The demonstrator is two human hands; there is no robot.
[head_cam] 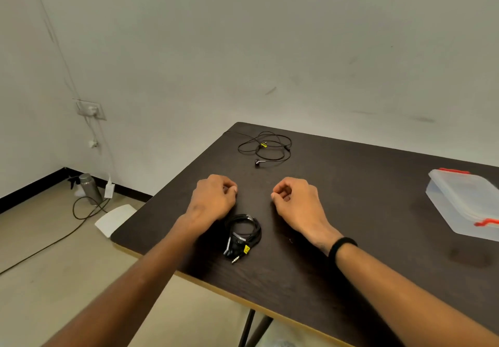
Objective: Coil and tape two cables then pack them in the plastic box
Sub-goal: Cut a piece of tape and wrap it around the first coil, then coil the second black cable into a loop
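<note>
Here I see a dark table point(351, 211) against a pale wall point(270, 36); a bottle point(90, 187) stands on the floor. My left hand point(213, 200) and right hand point(297, 202) rest curled, holding nothing, flanking the coiled cable point(244, 234).

— How is the table point(351, 211) finished?
— A dark, matt wood-grain top is seen, edged with a paler strip along the near side.
— And the plastic box point(464, 206)?
— Translucent, frosted plastic is shown, smooth, with glossy red clips on the lid.
— The cables?
— The coiled cable point(244, 234) is sheathed in black, slightly shiny rubbery plastic; a bright metal plug tip and a yellow tag are visible. The loose cable point(266, 148) is covered in the same thin black sheath.
— Anything else?
— A brushed metal bottle point(90, 188) is seen on the floor, and a matt black wristband point(341, 246) is worn.
</note>
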